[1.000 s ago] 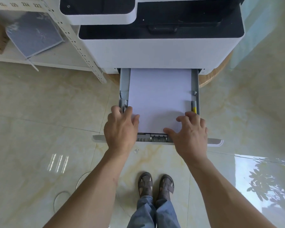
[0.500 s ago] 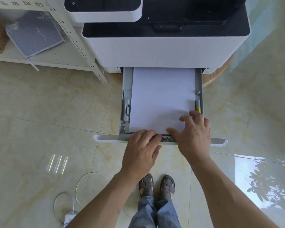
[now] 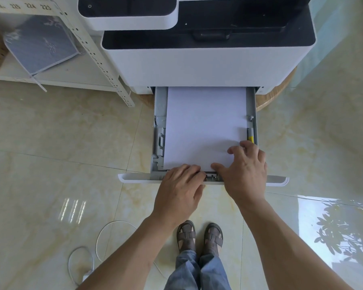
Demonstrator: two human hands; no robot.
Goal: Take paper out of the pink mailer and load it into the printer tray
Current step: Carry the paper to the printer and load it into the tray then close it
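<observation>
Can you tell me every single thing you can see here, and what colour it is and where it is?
printer: one, white and black, top middle
paper tray: one, grey, pulled out below the printer
paper: one white stack, lying flat in the tray
shelf rack: one, cream, top left
grey folder: one, leaning on the shelf
wooden stand: one, brown, under the printer
cable: one, white, on the floor, bottom left
floor: cream glossy tiles
sandals: two, brown, bottom middle
jeans: blue, bottom edge
left hand: one, fingers at the tray's front edge
right hand: one, resting on the paper's near right corner
</observation>
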